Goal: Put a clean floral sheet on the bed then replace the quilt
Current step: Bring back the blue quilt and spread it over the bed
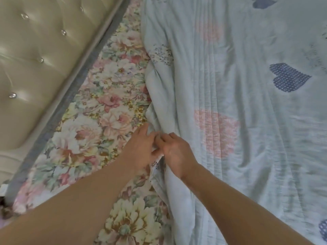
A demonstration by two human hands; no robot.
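Your quilt [247, 112] covers the right and centre of the view: pale blue, soft, ribbed with parallel stitched lines, printed with pink and dotted navy hearts, its left edge bunched into folds. The floral sheet [99, 110] lies flat beneath it, bare along the left; matte cotton look, large pink and cream blooms. Headboard [35, 59] at far left: glossy cream padding, tufted, with shiny studs. A grey strip [74, 89] runs between headboard and sheet. Your left hand [139, 151] and right hand [177, 152] meet at the quilt's edge, fingers of both curled, pinching the bunched fabric. Your forearms hide part of the sheet.
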